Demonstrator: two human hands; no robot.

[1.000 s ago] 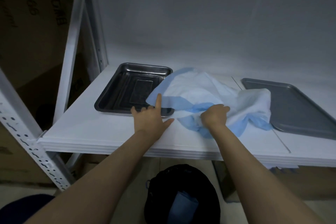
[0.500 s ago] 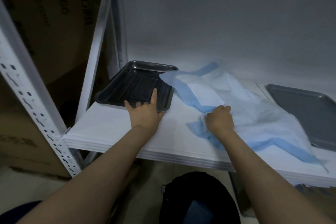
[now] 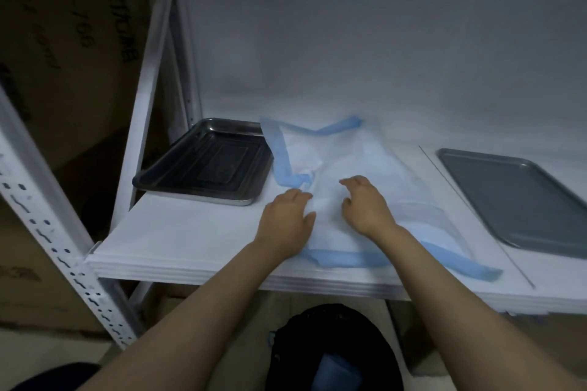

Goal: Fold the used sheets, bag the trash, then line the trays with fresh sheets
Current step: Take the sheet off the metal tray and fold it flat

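Observation:
A white sheet with blue borders [image 3: 352,152] lies spread and rumpled on the white shelf [image 3: 190,241], between two trays. My left hand [image 3: 287,219] rests flat at the sheet's left edge, fingers apart. Palm down on the sheet's middle is my right hand [image 3: 365,203], its fingers slightly curled and gripping nothing. A deep steel tray [image 3: 206,162] sits bare at the left. A flat grey tray [image 3: 521,197] lies bare at the right.
A black bag-lined bin [image 3: 333,349] with something blue inside stands on the floor below the shelf edge. White perforated rack posts [image 3: 47,225] rise at the left, with cardboard boxes [image 3: 63,25] behind them. A pale wall backs the shelf.
My left hand left the steel tray's rim and moved right onto the sheet. My right hand released its pinch and opened. The sheet now lies flatter, off the steel tray.

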